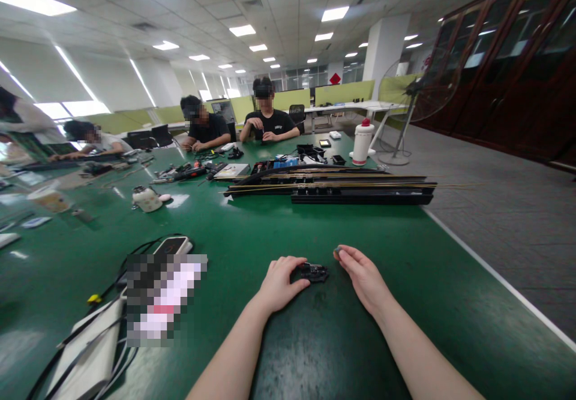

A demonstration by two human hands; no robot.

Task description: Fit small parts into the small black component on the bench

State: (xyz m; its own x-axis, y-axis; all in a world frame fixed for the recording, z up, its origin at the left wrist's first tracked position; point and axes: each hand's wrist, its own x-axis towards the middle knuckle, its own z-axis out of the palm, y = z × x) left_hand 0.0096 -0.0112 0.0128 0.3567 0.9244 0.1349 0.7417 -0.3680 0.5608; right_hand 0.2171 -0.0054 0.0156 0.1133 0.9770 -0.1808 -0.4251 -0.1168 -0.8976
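Observation:
My left hand point(279, 285) rests on the green table with thumb and fingers curved around the near end of a small black mechanical part point(316, 272). That part lies flat and has thin metal-looking pieces along its top; its exact kind cannot be made out. To the right of it, my right hand point(363, 274) is raised slightly, thumb and index finger pinched on a tiny greyish piece point(336, 252). The other fingers of that hand are held together. A short gap separates the pinched piece from the black part.
Long black strips with thin brass-coloured rods point(360, 189) lie across the table beyond my hands. A white bottle with a red top point(362, 142) stands behind them. Left are a small white jar point(147, 198), cables and a white power bank point(87, 349). Several people sit farther off.

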